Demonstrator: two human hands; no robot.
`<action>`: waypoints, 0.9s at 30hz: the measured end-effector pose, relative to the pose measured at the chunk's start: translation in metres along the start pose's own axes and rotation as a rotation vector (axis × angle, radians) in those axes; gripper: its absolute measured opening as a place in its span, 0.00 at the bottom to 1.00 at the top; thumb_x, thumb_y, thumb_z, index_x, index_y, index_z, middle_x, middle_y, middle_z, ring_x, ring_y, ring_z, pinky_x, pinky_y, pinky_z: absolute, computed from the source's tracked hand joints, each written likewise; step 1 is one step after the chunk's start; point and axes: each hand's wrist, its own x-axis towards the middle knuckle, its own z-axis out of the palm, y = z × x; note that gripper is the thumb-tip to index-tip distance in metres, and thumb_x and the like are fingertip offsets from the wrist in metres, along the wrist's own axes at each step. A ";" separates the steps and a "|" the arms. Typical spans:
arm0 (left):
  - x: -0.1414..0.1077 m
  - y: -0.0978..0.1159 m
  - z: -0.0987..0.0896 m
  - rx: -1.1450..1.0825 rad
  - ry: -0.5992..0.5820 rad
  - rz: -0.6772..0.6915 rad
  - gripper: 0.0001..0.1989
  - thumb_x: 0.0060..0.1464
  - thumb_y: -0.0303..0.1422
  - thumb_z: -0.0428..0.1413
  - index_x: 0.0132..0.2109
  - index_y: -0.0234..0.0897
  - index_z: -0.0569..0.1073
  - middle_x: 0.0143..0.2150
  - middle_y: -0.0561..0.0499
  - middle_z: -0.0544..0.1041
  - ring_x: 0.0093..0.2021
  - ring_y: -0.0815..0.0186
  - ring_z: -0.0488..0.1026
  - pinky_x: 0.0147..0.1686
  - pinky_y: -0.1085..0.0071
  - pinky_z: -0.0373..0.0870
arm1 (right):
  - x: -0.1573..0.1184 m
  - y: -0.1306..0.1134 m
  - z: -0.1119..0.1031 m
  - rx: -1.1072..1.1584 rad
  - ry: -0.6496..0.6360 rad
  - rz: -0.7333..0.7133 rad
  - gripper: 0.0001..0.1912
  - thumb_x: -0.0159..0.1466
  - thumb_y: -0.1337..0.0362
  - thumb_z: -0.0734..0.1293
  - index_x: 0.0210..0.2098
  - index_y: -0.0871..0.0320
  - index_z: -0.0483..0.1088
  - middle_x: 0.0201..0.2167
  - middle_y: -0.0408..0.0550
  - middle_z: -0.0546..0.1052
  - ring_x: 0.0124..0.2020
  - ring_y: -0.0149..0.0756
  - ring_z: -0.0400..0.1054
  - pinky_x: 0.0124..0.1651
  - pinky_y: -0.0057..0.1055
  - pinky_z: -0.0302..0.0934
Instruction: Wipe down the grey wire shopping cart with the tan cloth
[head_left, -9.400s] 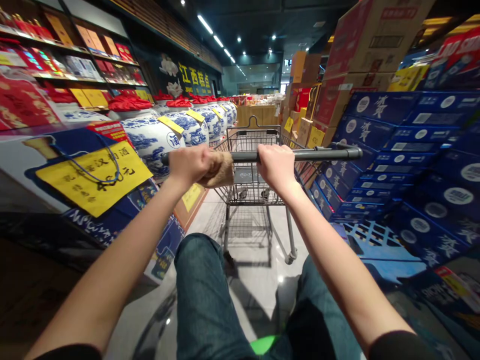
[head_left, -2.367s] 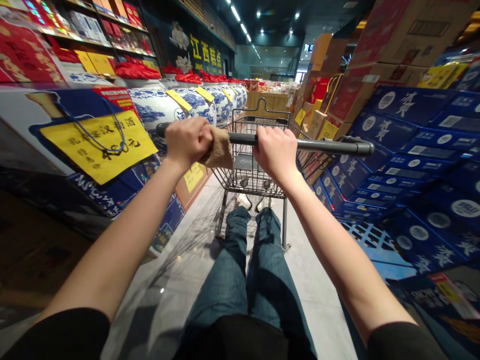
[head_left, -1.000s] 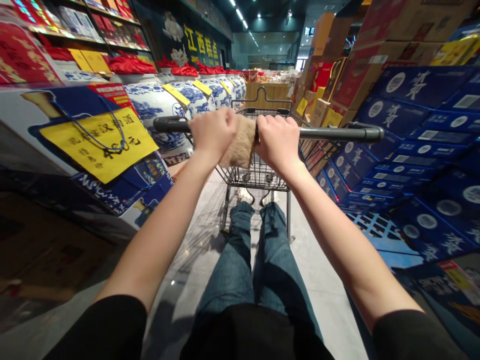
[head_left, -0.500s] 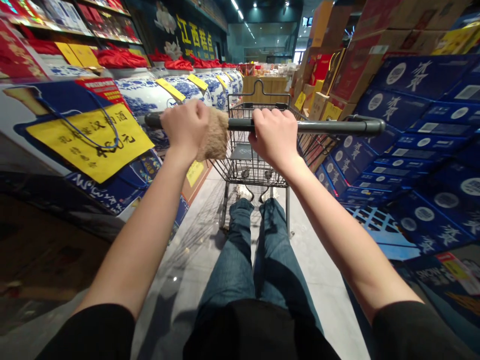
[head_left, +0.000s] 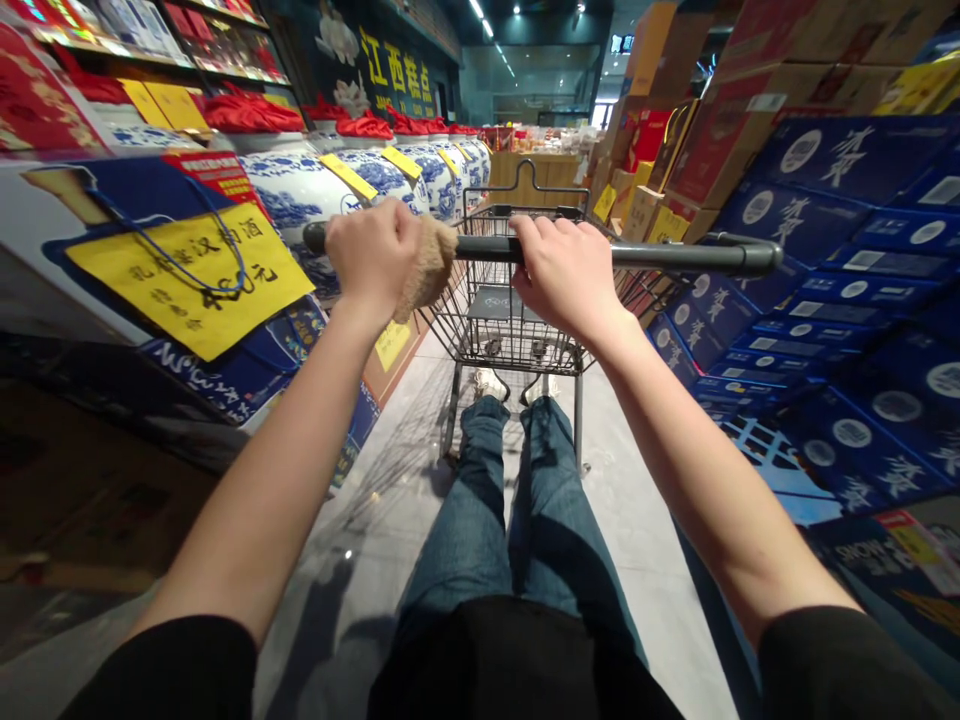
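A dark grey shopping cart handle (head_left: pixel 667 257) runs across the view at chest level. My left hand (head_left: pixel 375 255) is closed over its left part, with a fuzzy brown cloth (head_left: pixel 433 262) bunched between hand and bar and hanging below it. Around the bar just right of centre, my right hand (head_left: pixel 566 260) is wrapped with its knuckles up; its fingertips are partly hidden. Beyond the handle is the cart's black wire basket (head_left: pixel 517 335), with a grey seat flap (head_left: pixel 496 303) inside.
Blue-and-white jars (head_left: pixel 292 185) with red cloth tops line the left, behind a gift box with a yellow price sign (head_left: pixel 195 280). Stacked blue cartons (head_left: pixel 810 215) rise close on the right. A wooden counter (head_left: pixel 536 175) stands ahead across the tiled floor (head_left: pixel 645 560).
My right hand has shifted slightly right along the bar. The cloth has been drawn in and bunched closer to my left hand. The whole view has turned slightly.
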 end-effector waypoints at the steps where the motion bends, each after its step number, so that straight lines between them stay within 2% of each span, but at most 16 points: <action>1: -0.004 0.012 0.001 -0.006 -0.020 0.046 0.22 0.70 0.43 0.40 0.46 0.44 0.77 0.38 0.45 0.81 0.49 0.52 0.75 0.47 0.51 0.59 | 0.000 -0.001 -0.001 0.006 -0.001 0.005 0.31 0.68 0.67 0.60 0.70 0.66 0.60 0.53 0.65 0.78 0.51 0.53 0.68 0.52 0.45 0.56; 4: -0.014 0.041 0.009 -0.080 -0.029 0.329 0.20 0.69 0.43 0.42 0.49 0.42 0.77 0.46 0.42 0.82 0.51 0.49 0.76 0.49 0.51 0.61 | 0.000 0.002 -0.003 0.021 -0.008 0.013 0.38 0.66 0.67 0.61 0.75 0.69 0.52 0.52 0.65 0.79 0.51 0.52 0.68 0.52 0.44 0.56; 6: -0.014 0.042 0.013 -0.130 -0.038 0.454 0.20 0.68 0.45 0.44 0.52 0.43 0.76 0.47 0.44 0.82 0.53 0.49 0.75 0.50 0.52 0.63 | -0.001 0.007 -0.004 0.028 -0.017 -0.016 0.39 0.66 0.68 0.61 0.75 0.68 0.51 0.53 0.65 0.79 0.52 0.51 0.68 0.52 0.43 0.57; 8: -0.010 0.030 0.013 -0.134 -0.020 0.387 0.21 0.68 0.46 0.44 0.52 0.43 0.77 0.45 0.44 0.82 0.52 0.50 0.75 0.50 0.53 0.63 | -0.002 0.013 -0.003 0.046 -0.024 -0.057 0.38 0.66 0.68 0.60 0.74 0.66 0.54 0.55 0.63 0.78 0.53 0.50 0.68 0.54 0.42 0.57; 10: -0.005 0.016 0.011 -0.140 0.010 0.227 0.23 0.69 0.46 0.42 0.53 0.43 0.77 0.42 0.44 0.82 0.51 0.50 0.75 0.50 0.53 0.63 | -0.002 0.017 -0.001 0.087 -0.015 -0.078 0.35 0.67 0.68 0.59 0.73 0.63 0.59 0.56 0.62 0.78 0.55 0.50 0.67 0.57 0.44 0.58; 11: -0.004 0.012 0.010 -0.157 0.016 0.166 0.23 0.70 0.46 0.41 0.54 0.43 0.77 0.41 0.43 0.83 0.51 0.50 0.76 0.51 0.53 0.63 | -0.002 0.017 0.000 0.117 0.005 -0.086 0.34 0.67 0.68 0.58 0.73 0.62 0.60 0.57 0.61 0.77 0.56 0.51 0.67 0.58 0.45 0.58; 13: -0.003 0.013 0.008 -0.210 0.000 0.131 0.25 0.70 0.47 0.42 0.60 0.43 0.75 0.41 0.43 0.83 0.53 0.49 0.76 0.52 0.54 0.64 | -0.001 0.013 0.004 0.180 0.071 -0.114 0.35 0.67 0.67 0.58 0.73 0.60 0.59 0.60 0.61 0.75 0.60 0.53 0.65 0.63 0.50 0.57; 17: -0.004 0.035 0.011 -0.310 -0.082 0.200 0.29 0.67 0.43 0.48 0.72 0.41 0.64 0.44 0.43 0.84 0.51 0.49 0.79 0.53 0.55 0.69 | -0.003 -0.011 0.009 0.217 0.151 -0.191 0.40 0.67 0.61 0.62 0.77 0.64 0.52 0.68 0.63 0.67 0.68 0.56 0.58 0.71 0.53 0.49; 21: 0.002 0.040 0.006 -0.465 -0.269 0.309 0.40 0.61 0.39 0.56 0.77 0.41 0.53 0.47 0.44 0.83 0.47 0.52 0.80 0.51 0.56 0.73 | -0.003 -0.027 0.013 0.158 0.132 -0.125 0.39 0.70 0.58 0.62 0.77 0.61 0.49 0.64 0.64 0.70 0.63 0.56 0.64 0.67 0.50 0.54; 24: 0.011 0.028 -0.008 -0.558 -0.369 0.418 0.40 0.59 0.38 0.56 0.76 0.43 0.57 0.53 0.44 0.81 0.50 0.53 0.80 0.52 0.55 0.75 | 0.001 -0.028 0.014 0.097 0.123 -0.078 0.33 0.72 0.61 0.60 0.75 0.57 0.54 0.58 0.62 0.73 0.57 0.52 0.67 0.60 0.45 0.57; 27: 0.015 0.007 -0.018 -0.510 -0.293 0.409 0.29 0.61 0.38 0.51 0.68 0.43 0.70 0.55 0.43 0.81 0.52 0.53 0.78 0.51 0.55 0.74 | 0.000 -0.023 0.012 0.067 0.151 -0.071 0.24 0.72 0.65 0.60 0.66 0.57 0.66 0.54 0.60 0.74 0.54 0.50 0.67 0.57 0.44 0.57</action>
